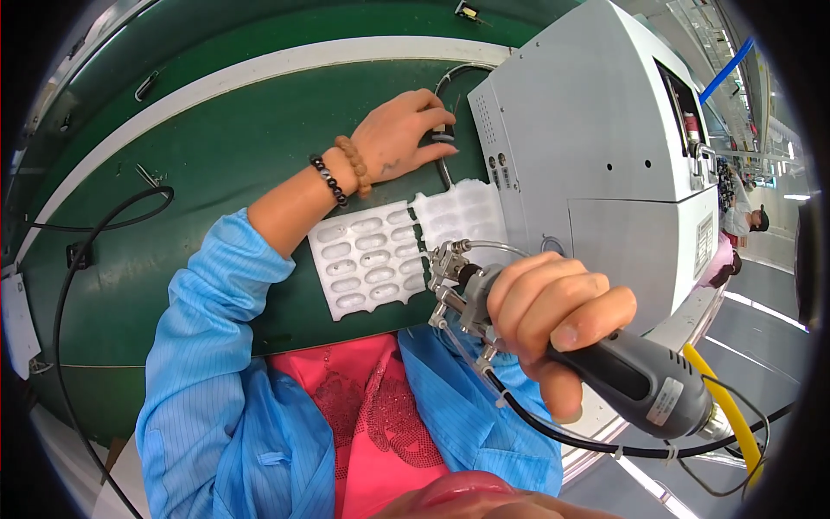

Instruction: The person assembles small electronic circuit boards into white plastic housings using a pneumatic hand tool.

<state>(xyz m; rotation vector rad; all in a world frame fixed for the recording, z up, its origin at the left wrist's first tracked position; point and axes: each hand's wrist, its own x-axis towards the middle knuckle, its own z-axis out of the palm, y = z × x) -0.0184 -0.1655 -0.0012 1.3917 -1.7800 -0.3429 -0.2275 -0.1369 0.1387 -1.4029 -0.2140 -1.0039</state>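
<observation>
Grips a gray-and-black hand tool (661, 389) at four o'clock in the right hand (558, 320), clenched tightly round its body. Tilts it so as to point the metal fittings (450, 268) at its head toward ten o'clock, in front of the neighboring edges of a first white tray (359, 268) and a second white tray (462, 203); leaves any contact with either hard to judge from this view. Holds the left hand (402, 134) out at twelve o'clock over a green table (251, 130), loosely bent about a small dark piece (443, 134) beside a black cord (462, 68); leaves unclear any real grasp of that piece. Wears a brown bead bracelet (352, 164) and a black bead bracelet (329, 182) on the left wrist, past the end of a blue sleeve (220, 277). Has the first tray flat on the table at nine o'clock, showing rows of oval hollows, and the second just beside it at one o'clock, near a large gray machine (562, 130) at two o'clock. Has a yellow tube (731, 424) behind the tool at four o'clock, and a long black cable (59, 303) at nine o'clock.
</observation>
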